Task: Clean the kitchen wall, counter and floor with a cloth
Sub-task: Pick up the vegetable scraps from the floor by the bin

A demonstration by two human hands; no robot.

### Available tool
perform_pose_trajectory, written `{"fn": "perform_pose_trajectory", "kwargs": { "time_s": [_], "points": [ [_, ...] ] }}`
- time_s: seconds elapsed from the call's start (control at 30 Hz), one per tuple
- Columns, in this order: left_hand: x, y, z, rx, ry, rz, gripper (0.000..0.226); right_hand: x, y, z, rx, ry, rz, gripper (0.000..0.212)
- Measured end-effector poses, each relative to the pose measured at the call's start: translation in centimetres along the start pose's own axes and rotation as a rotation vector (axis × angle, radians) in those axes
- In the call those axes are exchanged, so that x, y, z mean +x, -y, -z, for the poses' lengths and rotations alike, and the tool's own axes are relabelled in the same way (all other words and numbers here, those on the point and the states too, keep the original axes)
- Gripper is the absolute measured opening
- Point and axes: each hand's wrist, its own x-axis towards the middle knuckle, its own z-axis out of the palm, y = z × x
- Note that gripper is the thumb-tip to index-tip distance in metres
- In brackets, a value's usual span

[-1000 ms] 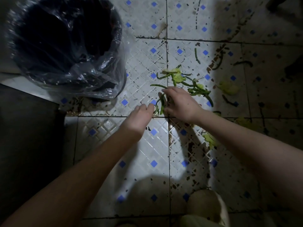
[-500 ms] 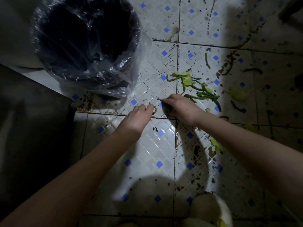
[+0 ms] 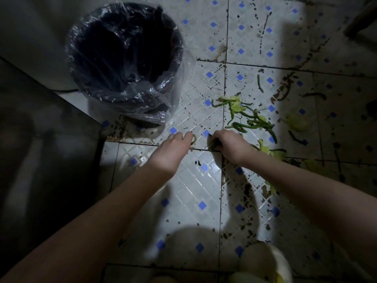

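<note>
Head view: stringy green scraps [image 3: 252, 121], glossy tiles [image 3: 195, 193]

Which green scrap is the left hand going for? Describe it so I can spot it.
Start at the lined bin, then drop to the left hand below its right edge. At that hand's fingertips lies one small curled green strip, alone, apart from the big scrap pile.

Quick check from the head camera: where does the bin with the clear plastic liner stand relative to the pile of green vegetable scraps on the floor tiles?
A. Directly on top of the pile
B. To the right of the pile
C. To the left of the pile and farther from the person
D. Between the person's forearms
C: the bin stands upper left in view, while the green vegetable scraps lie to its right, just beyond the right hand.
</note>
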Motion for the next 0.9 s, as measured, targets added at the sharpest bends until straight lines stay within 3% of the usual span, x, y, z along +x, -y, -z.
{"fn": "perform_pose_trajectory", "kwargs": {
  "time_s": [0.13,0.4,0.57,0.8,0.9],
  "points": [
    [-0.7,0.0,0.9,0.027,-0.021,-0.028,0.045,-1.1,0.5,-0.9,0.078,-0.079,-0.061,0.03],
    [-2.1,-0.4,3.1,0.054,-0.056,-0.036,0.05,-2.8,1.1,-0.9,0.157,-0.059,-0.073,0.023],
    [-2.8,-1.0,4.6,0.043,-0.065,-0.038,0.042,-3.4,1.1,0.8,0.217,-0.165,-0.121,0.024],
    [-3.1,-2.5,8.0,0.075,-0.141,-0.099,0.057,-3.4,1.6,5.7,0.234,-0.407,-0.146,0.025],
    [-2.8,-3.0,9.8,0.122,-0.205,-0.156,0.06,-3.2,2.3,8.0,0.168,-0.437,-0.104,0.025]
  ]
}}
